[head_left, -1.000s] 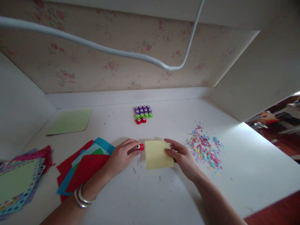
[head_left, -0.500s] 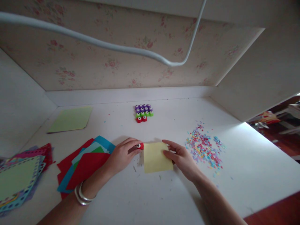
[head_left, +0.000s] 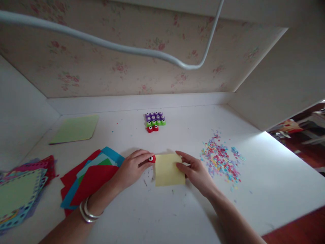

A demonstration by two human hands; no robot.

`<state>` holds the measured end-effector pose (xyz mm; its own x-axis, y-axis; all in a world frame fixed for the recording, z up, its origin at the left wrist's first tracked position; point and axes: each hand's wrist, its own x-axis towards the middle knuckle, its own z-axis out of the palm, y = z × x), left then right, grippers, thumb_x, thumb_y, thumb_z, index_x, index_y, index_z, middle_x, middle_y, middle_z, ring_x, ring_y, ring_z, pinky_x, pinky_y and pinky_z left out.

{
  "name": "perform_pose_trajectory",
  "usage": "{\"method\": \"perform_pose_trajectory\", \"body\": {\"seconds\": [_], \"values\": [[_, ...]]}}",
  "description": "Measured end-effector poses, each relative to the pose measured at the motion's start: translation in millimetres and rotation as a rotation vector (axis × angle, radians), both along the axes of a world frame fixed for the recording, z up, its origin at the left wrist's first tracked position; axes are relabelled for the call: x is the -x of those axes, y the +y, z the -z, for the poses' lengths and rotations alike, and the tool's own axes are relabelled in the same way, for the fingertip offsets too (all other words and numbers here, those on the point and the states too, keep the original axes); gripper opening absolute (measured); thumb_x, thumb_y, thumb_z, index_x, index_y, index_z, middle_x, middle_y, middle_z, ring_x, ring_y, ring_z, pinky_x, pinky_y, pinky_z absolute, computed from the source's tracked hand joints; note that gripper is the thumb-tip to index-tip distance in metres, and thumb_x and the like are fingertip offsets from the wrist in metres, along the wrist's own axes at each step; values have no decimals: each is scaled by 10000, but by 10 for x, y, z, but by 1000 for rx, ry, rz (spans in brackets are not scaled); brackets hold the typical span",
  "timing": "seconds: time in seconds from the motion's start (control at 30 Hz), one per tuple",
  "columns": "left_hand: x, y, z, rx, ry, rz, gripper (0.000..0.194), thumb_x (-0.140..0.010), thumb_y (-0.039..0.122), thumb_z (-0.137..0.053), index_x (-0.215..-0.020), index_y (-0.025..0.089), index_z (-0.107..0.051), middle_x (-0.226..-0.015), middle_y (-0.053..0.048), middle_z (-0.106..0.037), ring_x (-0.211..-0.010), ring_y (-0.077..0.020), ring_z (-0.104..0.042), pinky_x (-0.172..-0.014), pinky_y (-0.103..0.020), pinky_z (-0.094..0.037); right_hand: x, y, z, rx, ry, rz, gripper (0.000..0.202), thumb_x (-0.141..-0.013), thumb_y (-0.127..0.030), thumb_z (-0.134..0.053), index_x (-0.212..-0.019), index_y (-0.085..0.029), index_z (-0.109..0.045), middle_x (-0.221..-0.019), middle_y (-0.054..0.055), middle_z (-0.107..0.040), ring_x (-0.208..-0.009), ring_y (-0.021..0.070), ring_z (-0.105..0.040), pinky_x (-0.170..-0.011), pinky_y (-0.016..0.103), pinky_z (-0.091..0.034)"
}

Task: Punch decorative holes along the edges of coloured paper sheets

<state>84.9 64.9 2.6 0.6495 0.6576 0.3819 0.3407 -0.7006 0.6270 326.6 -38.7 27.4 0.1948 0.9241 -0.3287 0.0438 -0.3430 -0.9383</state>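
Between the thumb and fingers of my left hand [head_left: 134, 166] is a small red craft paper punch [head_left: 152, 159] with a white, dark-centred button on top. Its right side meets the upper left corner of a square yellow sheet of paper [head_left: 167, 174]; whether the corner sits inside the slot I cannot tell. My right hand [head_left: 194, 171] pinches the sheet's right edge, thumb on top and fingers partly hidden behind. Further back, several similar punches [head_left: 155, 121] stand in tight rows, purple, green and red.
Loose coloured confetti [head_left: 222, 157] is spread over the right of the white table [head_left: 274, 189]. To the left lie coloured sheets [head_left: 93, 183], a stack of pale green paper [head_left: 74, 129] and punched-edge sheets [head_left: 22, 193]. A white cable [head_left: 122, 47] hangs across the wall.
The yellow sheet's right side has shifted slightly left and turned a little straighter, with my right hand still on it. My left hand keeps the red punch at the same corner.
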Motion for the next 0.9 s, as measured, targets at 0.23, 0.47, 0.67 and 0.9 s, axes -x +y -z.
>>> {"method": "perform_pose_trajectory", "body": {"seconds": [0.23,0.47,0.67,0.9], "values": [[-5,-3,-6,-15,29,-10,267,-945,323,-594,-1191,243,-661,-1102,-50,-687,-998,-172,-640,-897,-330,-550,22,-17,-17,3,-26,-23,494,-833,-328,-628,-1306,-193,-581,-1045,55,-664,-716,153,-683,-562,247,-520],[2,-31,-28,-10,40,-31,248,-929,343,-619,-1153,243,-660,-1094,-47,-694,-1020,-183,-636,-914,-347,-543,52,-47,22,-64,-244,-151,450,-903,-380,-572,-1327,-229,-576,-1051,70,-658,-630,134,-652,-574,284,-540],[72,-72,-58,-65,98,-90,298,-888,340,-674,-1168,240,-657,-1117,-54,-704,-1059,-219,-630,-954,-412,-510,53,-107,-53,-415,-904,-276,336,-924,-344,-568,-1234,-261,-667,-1242,121,-590,-1014,255,-619,-881,438,-531],[78,-70,-84,-48,119,-87,244,-917,295,-636,-1153,236,-667,-1084,-52,-714,-1026,-213,-637,-932,-402,-513,110,-57,-5,-486,-1051,-528,325,-980,-296,-499,-1279,-282,-625,-1413,27,-565,-1318,272,-473,-1106,534,-360]]}}
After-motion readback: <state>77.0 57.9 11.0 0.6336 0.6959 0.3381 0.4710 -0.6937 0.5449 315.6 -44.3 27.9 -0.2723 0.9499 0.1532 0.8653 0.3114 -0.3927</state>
